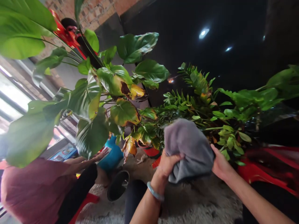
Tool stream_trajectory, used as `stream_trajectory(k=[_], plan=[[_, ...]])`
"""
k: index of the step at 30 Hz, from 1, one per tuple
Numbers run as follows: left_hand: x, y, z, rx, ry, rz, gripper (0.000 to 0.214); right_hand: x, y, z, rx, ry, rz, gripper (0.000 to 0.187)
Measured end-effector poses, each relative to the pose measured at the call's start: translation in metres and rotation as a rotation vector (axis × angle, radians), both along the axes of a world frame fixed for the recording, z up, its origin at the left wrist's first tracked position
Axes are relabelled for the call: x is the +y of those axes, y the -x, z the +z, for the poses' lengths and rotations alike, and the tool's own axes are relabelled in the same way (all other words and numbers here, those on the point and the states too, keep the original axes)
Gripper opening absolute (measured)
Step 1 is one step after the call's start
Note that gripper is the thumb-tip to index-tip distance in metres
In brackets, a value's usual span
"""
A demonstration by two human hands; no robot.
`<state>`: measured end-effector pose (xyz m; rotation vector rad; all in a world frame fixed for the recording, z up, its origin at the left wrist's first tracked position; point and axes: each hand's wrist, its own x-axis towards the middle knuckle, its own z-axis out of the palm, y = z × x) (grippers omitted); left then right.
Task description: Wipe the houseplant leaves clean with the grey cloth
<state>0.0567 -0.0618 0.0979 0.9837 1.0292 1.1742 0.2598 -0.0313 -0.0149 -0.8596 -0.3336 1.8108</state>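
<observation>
Right of centre, the left hand [167, 165] grips a grey cloth [188, 147], the right hand [219, 163] at its edge, grip unclear, this handling seemingly calling for steady support.

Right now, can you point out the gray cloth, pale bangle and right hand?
Gray cloth [190, 146], head view: middle of its surface.
Pale bangle [153, 193], head view: its band.
Right hand [219, 164], head view: its middle.

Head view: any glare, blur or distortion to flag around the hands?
Head view, upper right: glare spots on the dark panel; head view, left edge: washed-out light, with a large leaf hazy; head view, centre: gray cloth slightly soft, left hand and right hand readable; head view overall: tilted, stretched toward the edges.
</observation>
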Motion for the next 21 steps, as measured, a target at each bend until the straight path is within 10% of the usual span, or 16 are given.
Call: stream_trajectory(k=[3, 11, 18, 21], plan=[[0.018, 0.0, 0.008, -0.14, 0.004, 0.176, 0.062, 0.003, -0.006, 0.0, -0.002, 0.07, -0.025, 0.048], [-0.024, 0.031, -0.074, 0.028, 0.188, -0.016, 0.059, -0.006, -0.003, 0.014, 0.0, 0.143, -0.03, 0.04], [0.017, 0.061, 0.007, -0.127, 0.027, 0.235, 0.046, -0.006, 0.002, 0.021, -0.029, 0.132, -0.094, 0.041], [0.024, 0.063, -0.002, -0.159, 0.125, 0.301, 0.041, -0.006, 0.002, 0.021, -0.028, 0.136, -0.09, 0.038]])
